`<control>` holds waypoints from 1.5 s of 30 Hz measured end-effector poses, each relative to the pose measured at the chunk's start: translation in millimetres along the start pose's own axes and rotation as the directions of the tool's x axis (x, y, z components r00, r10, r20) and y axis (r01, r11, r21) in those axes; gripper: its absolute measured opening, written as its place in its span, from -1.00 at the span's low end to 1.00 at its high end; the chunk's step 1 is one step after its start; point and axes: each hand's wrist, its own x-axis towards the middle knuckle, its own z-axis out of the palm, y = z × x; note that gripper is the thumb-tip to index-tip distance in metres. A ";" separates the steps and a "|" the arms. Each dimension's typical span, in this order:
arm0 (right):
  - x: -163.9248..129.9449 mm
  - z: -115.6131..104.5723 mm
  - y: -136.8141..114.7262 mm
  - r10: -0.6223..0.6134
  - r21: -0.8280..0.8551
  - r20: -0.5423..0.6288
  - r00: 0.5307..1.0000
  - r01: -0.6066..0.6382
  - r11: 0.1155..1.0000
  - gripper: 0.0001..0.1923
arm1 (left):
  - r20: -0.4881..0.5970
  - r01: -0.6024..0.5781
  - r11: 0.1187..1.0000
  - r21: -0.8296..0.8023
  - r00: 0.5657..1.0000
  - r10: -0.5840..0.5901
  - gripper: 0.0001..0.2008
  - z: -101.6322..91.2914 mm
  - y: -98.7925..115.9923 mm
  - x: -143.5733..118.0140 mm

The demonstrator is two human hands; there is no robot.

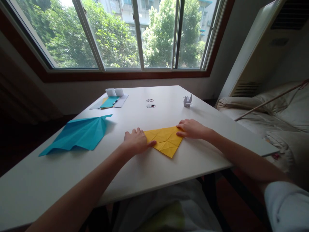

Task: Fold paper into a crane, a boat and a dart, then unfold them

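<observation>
Yellow paper (pixel 167 140) lies close to the near edge of the white table (pixel 130 117). The left hand (pixel 136 141) grips its left end, the right hand (pixel 192 128) its right end. Blue paper (pixel 78 133) sits by the table's left edge.

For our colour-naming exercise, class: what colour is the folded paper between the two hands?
The folded paper is yellow, shown best in the head view.

The left forearm (pixel 84 180) reaches forward and inward, and the left hand (pixel 136 142) is palm down, its thumb stretched apart from the fingers. The right forearm (pixel 236 153) slants inward; the right hand (pixel 192 128) has slightly bent fingers.
</observation>
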 end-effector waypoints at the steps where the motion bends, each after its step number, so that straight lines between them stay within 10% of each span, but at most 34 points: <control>1: -1.2 -2.0 0.1 0.024 -0.015 0.013 1.000 -0.024 1.000 -0.57 | 0.003 0.019 1.000 0.011 1.000 -0.019 -0.12 -1.4 -0.9 -1.0; 23: -6.3 -6.4 15.1 0.476 -0.092 0.016 0.880 -0.472 0.877 -0.45 | 0.035 0.096 0.995 0.035 0.995 -0.097 -0.08 -2.8 -16.2 4.6; 28: -3.1 -3.5 24.2 0.007 0.071 -0.132 0.991 0.003 0.997 -0.50 | 0.064 -0.009 0.998 -0.066 0.998 0.014 0.03 4.2 -47.6 24.5; 31: -3.1 -4.0 21.0 -0.286 0.199 -0.150 0.946 0.312 0.929 -0.43 | 0.063 -0.058 0.993 -0.100 0.996 0.064 0.06 9.6 -63.8 35.5; 45: -4.5 -5.3 -1.0 -0.430 0.269 -0.150 0.890 0.455 0.849 -0.46 | 0.057 -0.055 0.983 -0.176 0.996 0.066 0.07 18.8 -84.0 47.2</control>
